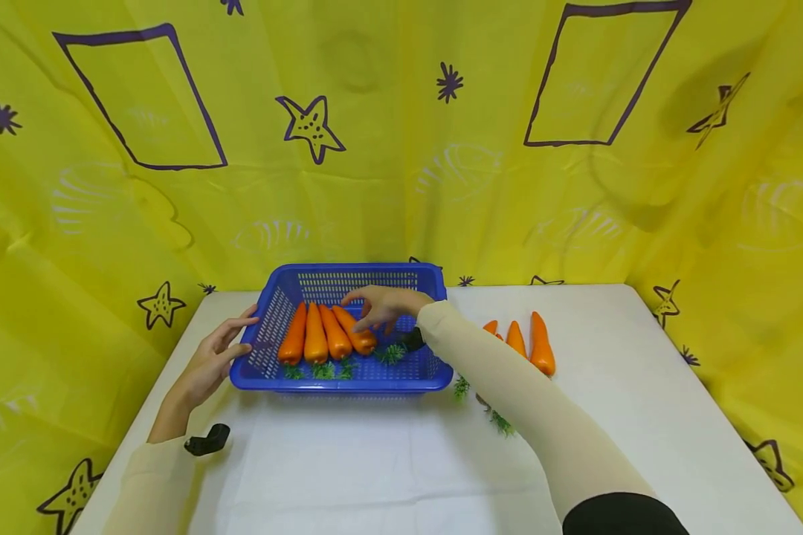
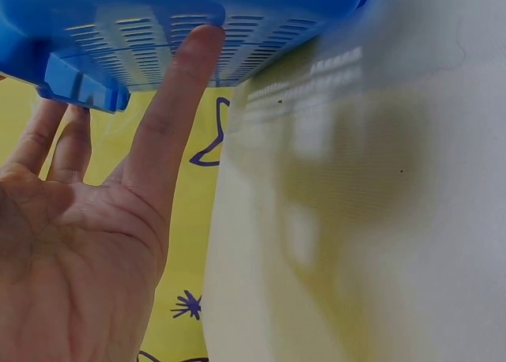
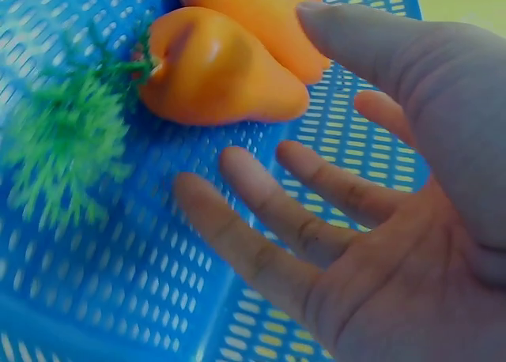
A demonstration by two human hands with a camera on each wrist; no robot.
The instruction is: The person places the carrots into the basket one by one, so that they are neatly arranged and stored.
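Straight into the basket point(image 1: 341, 385), counting four carrots point(image 1: 314, 334) side by side toward the left end, thin tips away and greens point(image 1: 323, 370) toward the near rim, probably lined up to lie snug. Noting a slant on the rightmost one, resting against its neighbour. Over to the right hand point(image 1: 384, 303): hovering above that end carrot, grip apart, fingers spread and holding nothing, likely so wide to avoid knocking the row. Touching with the thumb or not? Impossible to tell. Across to the left hand point(image 1: 207, 362): touching the basket's left end, fingers and thumb straight, grip apart, presumably there to prevent sliding. Out on the table point(image 1: 348, 468), right of the basket, spotting more carrots point(image 1: 542, 345), perhaps placed there for an easy reach, partly hidden by the right sleeve point(image 1: 495, 364).
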